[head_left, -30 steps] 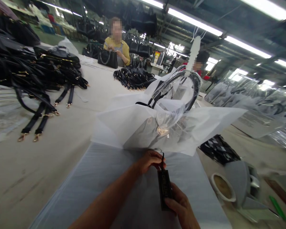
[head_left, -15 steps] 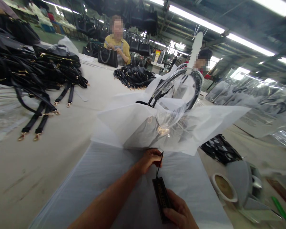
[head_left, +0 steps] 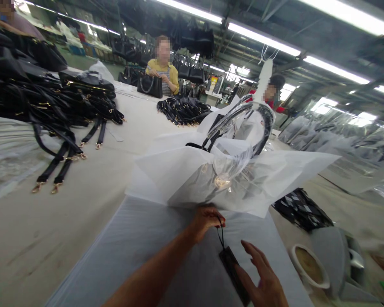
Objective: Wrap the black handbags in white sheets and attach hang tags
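Note:
My left hand [head_left: 208,224] pinches the thin black cord of a black hang tag [head_left: 231,270], which dangles at a slant over white tissue paper. Beside the tag is my right hand [head_left: 264,279], its fingers spread and apart. The thumb lies against or just over the tag's edge; I cannot tell which. Just beyond my left hand stands a handbag [head_left: 192,187] wrapped in white tissue paper, with a gold-coloured emblem [head_left: 222,182] showing through clear film. Its handles [head_left: 265,128] rise in plastic wrapping. Beneath my hands lies a stack of tissue sheets [head_left: 115,251].
Black straps with gold clips [head_left: 62,164] are heaped on the left, with another strap pile [head_left: 184,110] behind. A grey tape dispenser [head_left: 331,256] and a roll [head_left: 309,265] sit at right, near black tags [head_left: 302,209]. A person in yellow [head_left: 163,72] handles a black bag [head_left: 149,86] across the table.
My right hand has loosened from the hang tag and spread its fingers. The tag now hangs more tilted, its lettering no longer readable. My left hand keeps the cord. The view has shifted slightly.

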Demonstrator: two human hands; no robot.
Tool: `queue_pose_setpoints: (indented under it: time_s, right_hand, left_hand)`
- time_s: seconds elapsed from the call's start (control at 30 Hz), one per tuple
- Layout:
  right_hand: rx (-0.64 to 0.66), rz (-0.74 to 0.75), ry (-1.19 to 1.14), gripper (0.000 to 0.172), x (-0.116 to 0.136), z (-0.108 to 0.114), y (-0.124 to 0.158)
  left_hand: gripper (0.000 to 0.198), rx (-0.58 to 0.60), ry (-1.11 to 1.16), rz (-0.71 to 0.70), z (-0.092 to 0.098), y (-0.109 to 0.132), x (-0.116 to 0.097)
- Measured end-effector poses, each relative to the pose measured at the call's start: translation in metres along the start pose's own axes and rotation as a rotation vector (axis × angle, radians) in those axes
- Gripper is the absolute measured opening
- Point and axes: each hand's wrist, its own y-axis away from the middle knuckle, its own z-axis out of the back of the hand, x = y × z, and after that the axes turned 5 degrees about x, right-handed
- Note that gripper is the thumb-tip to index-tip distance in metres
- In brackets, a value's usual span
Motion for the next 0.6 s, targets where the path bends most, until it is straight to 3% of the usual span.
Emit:
queue_pose_setpoints:
  time_s: [0.1, 0.23, 0.4, 0.5, 0.6]
  right_hand:
    - [-0.148, 0.019, -0.186, 0.053, 0.033, -0.034, -0.019]
    - [-0.112, -0.114, -0.504, 0.053, 0.062, -0.059, -0.029]
    - [0.080, -0.221, -0.759, 0.043, 0.060, -0.055, -0.027]
    - [0.205, -0.291, -0.870, 0.047, 0.058, -0.051, -0.025]
    - [0.160, -0.329, -0.919, 0.052, 0.060, -0.049, -0.023]
  left_hand:
    - [0.025, 0.025, -0.044, -0.050, -0.003, 0.004, -0.003]
    - [0.024, 0.044, -0.055, -0.077, -0.002, 0.005, -0.004]
    - [0.026, 0.066, -0.043, -0.060, -0.002, 0.002, -0.001]
    - [0.024, 0.100, -0.027, -0.053, -0.003, 0.003, -0.003]
    - [0.022, 0.158, -0.023, -0.029, -0.003, 0.007, -0.010]
